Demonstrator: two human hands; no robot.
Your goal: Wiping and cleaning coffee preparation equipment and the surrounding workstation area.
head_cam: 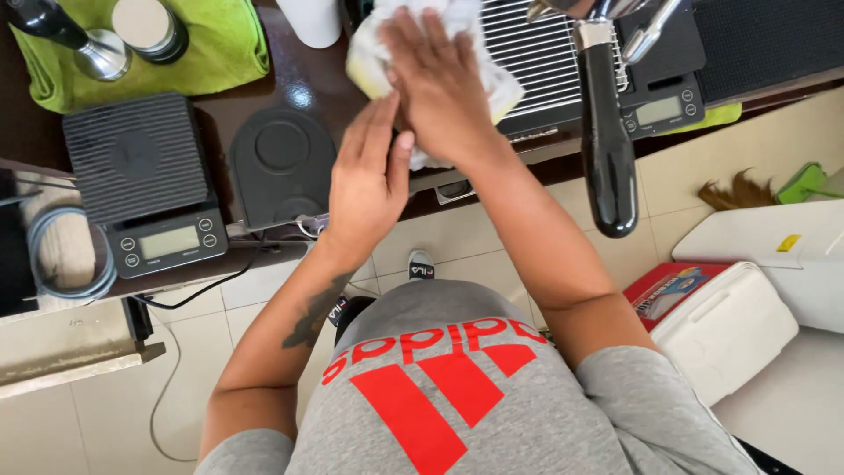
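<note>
Under the right hand (440, 84), pressed flat and open, lies a white cloth (374, 53); the left hand (365, 180), fingers straight, touches its wrist.

Two black ribbed digital scales with grey displays sit on the bench, one at the left (141, 176) and one at the right (661, 97). There is one round black rubber tamping mat (281, 163), one folded green towel (220, 48), one steel tamper (92, 48) and one white-and-yellow cloth (369, 57). Two hands show, left (365, 180) and right (440, 88).
</note>
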